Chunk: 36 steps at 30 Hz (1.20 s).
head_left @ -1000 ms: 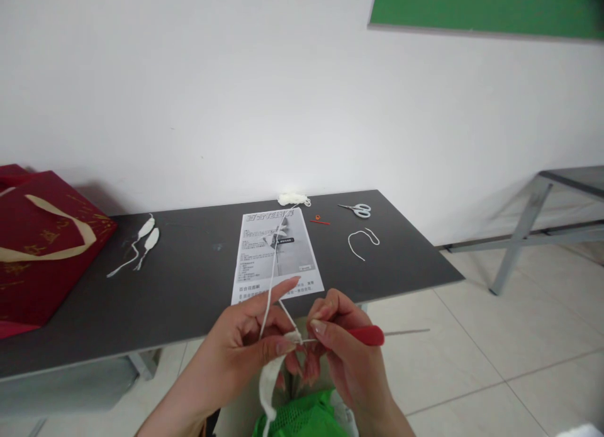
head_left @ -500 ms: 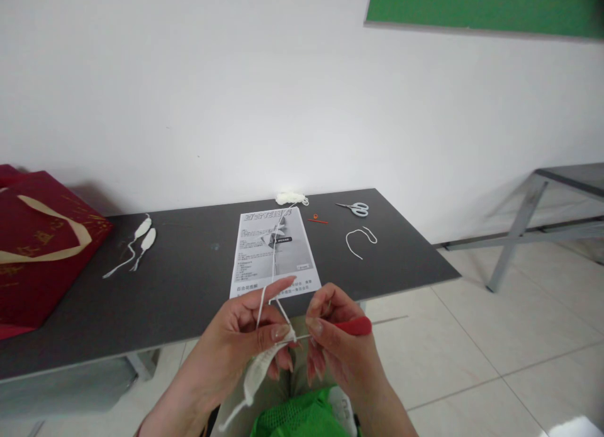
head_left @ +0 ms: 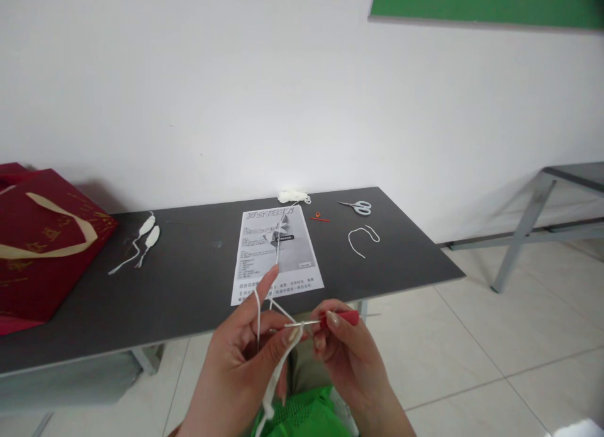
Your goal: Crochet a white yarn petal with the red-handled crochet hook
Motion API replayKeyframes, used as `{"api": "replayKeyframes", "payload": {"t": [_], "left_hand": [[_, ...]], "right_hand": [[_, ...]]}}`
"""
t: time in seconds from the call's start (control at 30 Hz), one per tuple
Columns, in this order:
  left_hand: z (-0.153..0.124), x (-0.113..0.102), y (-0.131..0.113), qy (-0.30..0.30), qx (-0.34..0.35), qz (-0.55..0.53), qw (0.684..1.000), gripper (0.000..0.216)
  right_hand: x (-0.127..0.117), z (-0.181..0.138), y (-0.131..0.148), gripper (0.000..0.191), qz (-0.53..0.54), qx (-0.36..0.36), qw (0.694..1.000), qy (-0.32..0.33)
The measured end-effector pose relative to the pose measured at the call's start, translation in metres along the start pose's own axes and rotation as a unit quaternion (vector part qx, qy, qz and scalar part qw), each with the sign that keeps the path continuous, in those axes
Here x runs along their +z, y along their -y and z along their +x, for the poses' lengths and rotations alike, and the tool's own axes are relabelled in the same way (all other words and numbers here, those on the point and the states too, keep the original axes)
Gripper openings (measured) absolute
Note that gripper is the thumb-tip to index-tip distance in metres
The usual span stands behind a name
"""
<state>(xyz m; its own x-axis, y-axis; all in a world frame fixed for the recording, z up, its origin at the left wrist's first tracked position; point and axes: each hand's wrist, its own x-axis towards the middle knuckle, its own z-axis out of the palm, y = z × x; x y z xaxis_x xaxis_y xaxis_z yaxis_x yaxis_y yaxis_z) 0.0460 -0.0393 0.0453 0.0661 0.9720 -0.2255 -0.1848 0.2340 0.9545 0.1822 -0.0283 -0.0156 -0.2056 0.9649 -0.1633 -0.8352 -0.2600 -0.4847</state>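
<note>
My left hand (head_left: 250, 355) pinches a narrow white crochet piece (head_left: 277, 375) between thumb and fingers, and the piece hangs down below the thumb. White yarn (head_left: 278, 247) runs from the skein at the back over my raised left index finger and down to the work. My right hand (head_left: 346, 349) is closed round the red handle of a crochet hook (head_left: 340, 318). The hook's thin metal shaft points left and passes at the top edge of the piece, by my left thumb tip. Loops on the hook are too small to make out.
A printed sheet (head_left: 250, 254) lies on the dark table (head_left: 198, 298), with a yarn skein (head_left: 293, 196) behind it. Scissors (head_left: 361, 207), small orange pieces (head_left: 319, 219) and a cut yarn (head_left: 363, 229) lie right. Two white crocheted pieces (head_left: 151, 237) and a red bag (head_left: 42, 280) are left.
My right hand has turned so the hook lies more level, its shaft reaching farther left across the work. The crochet piece now hangs edge-on, and my left index finger has tilted upward.
</note>
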Motion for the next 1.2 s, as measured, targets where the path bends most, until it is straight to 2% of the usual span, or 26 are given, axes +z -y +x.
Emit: {"api": "replayKeyframes", "payload": {"t": [0.17, 0.43, 0.73, 0.93, 1.13, 1.2], "left_hand": [[-0.003, -0.002, -0.002, -0.01, -0.01, 0.014, 1.0, 0.078], [-0.008, -0.005, -0.006, 0.007, -0.008, 0.032, 0.999, 0.07], [-0.012, -0.004, -0.007, -0.013, 0.008, 0.066, 0.998, 0.066], [-0.012, -0.004, -0.008, -0.018, -0.002, 0.083, 0.996, 0.066], [-0.011, -0.005, -0.008, -0.026, 0.01, 0.09, 0.996, 0.068], [-0.011, -0.004, -0.007, -0.025, 0.01, 0.075, 0.997, 0.067]], "right_hand": [[0.001, -0.001, -0.004, 0.017, -0.003, -0.031, 1.0, -0.002], [0.002, -0.002, -0.009, 0.015, -0.027, -0.084, 0.996, -0.014], [0.004, -0.006, 0.007, 0.009, -0.082, -0.174, 0.981, 0.021], [0.003, -0.007, 0.014, 0.01, -0.105, -0.182, 0.977, 0.044], [0.004, -0.009, 0.014, 0.006, -0.143, -0.233, 0.961, 0.037], [0.005, -0.01, 0.013, 0.006, -0.131, -0.226, 0.965, 0.032]]}}
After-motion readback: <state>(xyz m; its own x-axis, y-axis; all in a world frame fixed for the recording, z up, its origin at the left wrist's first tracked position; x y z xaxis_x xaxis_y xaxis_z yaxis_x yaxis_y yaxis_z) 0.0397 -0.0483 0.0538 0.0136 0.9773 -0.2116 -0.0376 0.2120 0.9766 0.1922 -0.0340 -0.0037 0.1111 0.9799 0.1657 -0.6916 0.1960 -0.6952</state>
